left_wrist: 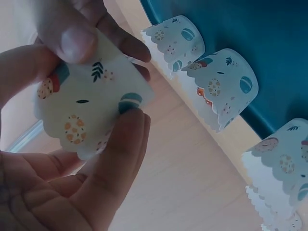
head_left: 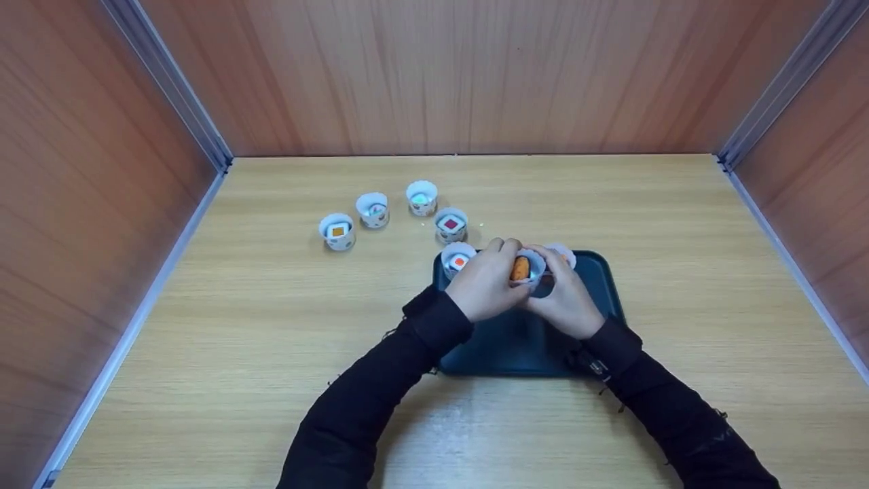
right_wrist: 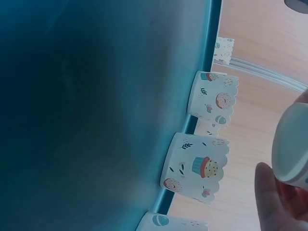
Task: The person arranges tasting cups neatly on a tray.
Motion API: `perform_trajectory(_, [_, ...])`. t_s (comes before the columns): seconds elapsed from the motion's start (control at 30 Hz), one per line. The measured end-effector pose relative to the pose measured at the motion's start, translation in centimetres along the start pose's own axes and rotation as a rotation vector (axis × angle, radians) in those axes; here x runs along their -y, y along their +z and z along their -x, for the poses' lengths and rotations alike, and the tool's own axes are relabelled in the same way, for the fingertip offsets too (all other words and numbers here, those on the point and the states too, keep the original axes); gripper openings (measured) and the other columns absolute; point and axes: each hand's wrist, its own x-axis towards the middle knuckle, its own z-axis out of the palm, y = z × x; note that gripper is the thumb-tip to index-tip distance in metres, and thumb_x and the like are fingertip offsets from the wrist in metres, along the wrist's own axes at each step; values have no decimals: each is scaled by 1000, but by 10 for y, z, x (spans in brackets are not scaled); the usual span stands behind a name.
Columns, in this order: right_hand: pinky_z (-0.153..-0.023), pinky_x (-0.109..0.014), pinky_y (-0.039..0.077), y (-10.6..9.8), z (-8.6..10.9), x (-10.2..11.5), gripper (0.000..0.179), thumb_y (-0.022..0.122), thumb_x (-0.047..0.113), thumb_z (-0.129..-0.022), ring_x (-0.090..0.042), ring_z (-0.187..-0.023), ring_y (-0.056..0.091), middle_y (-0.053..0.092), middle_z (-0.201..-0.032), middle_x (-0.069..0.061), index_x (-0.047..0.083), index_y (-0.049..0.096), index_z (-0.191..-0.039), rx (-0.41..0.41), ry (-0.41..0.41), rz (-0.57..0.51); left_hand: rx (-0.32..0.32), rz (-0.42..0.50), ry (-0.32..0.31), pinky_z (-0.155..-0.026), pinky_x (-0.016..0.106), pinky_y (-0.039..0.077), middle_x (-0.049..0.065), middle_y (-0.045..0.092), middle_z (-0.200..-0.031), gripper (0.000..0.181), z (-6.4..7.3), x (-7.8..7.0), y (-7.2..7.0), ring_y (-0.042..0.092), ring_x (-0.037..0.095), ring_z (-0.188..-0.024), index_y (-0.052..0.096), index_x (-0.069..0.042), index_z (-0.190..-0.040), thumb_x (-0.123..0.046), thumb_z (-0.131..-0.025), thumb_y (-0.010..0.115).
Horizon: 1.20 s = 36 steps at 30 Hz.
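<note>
Both hands hold one white paper baking cup [head_left: 535, 265] above the far part of a dark teal tray [head_left: 523, 360]. My left hand [head_left: 485, 282] grips its left side, and my right hand [head_left: 567, 299] holds the right side. An orange-brown oval piece [head_left: 521, 269] shows in its mouth. Up close in the left wrist view, fingers and thumbs press the printed wall of the cup [left_wrist: 86, 106]. At the right edge of the right wrist view are the base of the held cup [right_wrist: 290, 144] and some fingertips [right_wrist: 267, 197].
On the tray's far side stand a cup with an orange-dotted white square [head_left: 456, 260] and another cup [head_left: 565, 254] behind my right hand. Beyond are a cup with a red-diamond piece [head_left: 451, 234], one with an orange square [head_left: 338, 241] and two more. Wooden panels [head_left: 434, 81] enclose the table.
</note>
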Motion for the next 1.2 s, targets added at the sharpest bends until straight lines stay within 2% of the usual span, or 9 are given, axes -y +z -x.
perform_trajectory(0.17, [-88,-17,47,0,0,1,68,79,7,-79,-19,-113,55,54,-132,-12,2,47,-138,-16,-19,0,-12,14,13,-76,27,52,10,59,-115,55,2,1,1,60,17,-89,52,-5,-132,-34,-89,70])
perform_trajectory(0.37, [-90,-26,50,-6,-1,3,62,79,7,-79,-18,-113,55,54,-129,-10,4,50,-134,-14,-12,0,-27,65,18,-84,28,52,12,58,-123,63,7,3,-3,59,17,-98,49,-4,-138,-37,-89,71])
perform_trajectory(0.5, [-90,-23,45,-17,-1,3,62,79,6,-79,-19,-112,54,56,-128,-12,2,48,-133,-44,24,7,-72,61,26,-90,31,51,12,57,-129,67,13,12,-6,59,19,-108,46,-4,-141,-38,-89,70])
perform_trajectory(0.7, [-90,-11,38,-43,0,-1,65,77,1,-79,-22,-114,51,55,-131,-17,-2,43,-134,-75,74,12,-140,41,-64,-104,41,46,16,51,-140,69,29,40,-12,54,29,-124,44,-3,-143,-34,-88,73])
perform_trajectory(0.83, [-95,-22,38,-63,3,-10,65,75,0,-79,-28,-118,48,52,-132,-21,-3,43,-135,-106,86,69,-171,28,-157,-100,44,47,18,53,-136,72,40,63,-13,55,32,-120,44,-4,-143,-31,-85,76])
perform_trajectory(0.9, [-97,-34,38,-72,5,-15,64,74,0,-80,-32,-118,46,49,-131,-24,-5,42,-135,-117,102,98,-160,13,-220,-100,44,48,19,53,-135,76,45,73,-13,55,33,-119,43,-4,-144,-33,-83,78])
perform_trajectory(1.0, [-98,-50,36,-84,6,-24,66,72,0,-81,-37,-118,43,44,-132,-28,-7,38,-136,-110,140,119,-101,14,-320,-101,44,47,21,51,-136,82,50,84,-11,56,34,-118,41,-3,-146,-36,-81,79])
perform_trajectory(1.07, [-98,-53,36,-90,6,-31,66,69,-1,-82,-39,-120,43,43,-134,-29,-8,34,-138,-87,169,114,-43,26,-377,-102,44,47,21,50,-137,87,52,90,-10,56,33,-117,38,-2,-147,-38,-80,79])
perform_trajectory(1.2, [-98,-52,39,-97,4,-43,68,67,0,-84,-39,-121,45,42,-139,-28,-5,30,-141,-40,230,124,83,67,-449,-104,44,45,22,49,-137,91,52,98,-7,55,32,-118,34,1,-149,-36,-79,80])
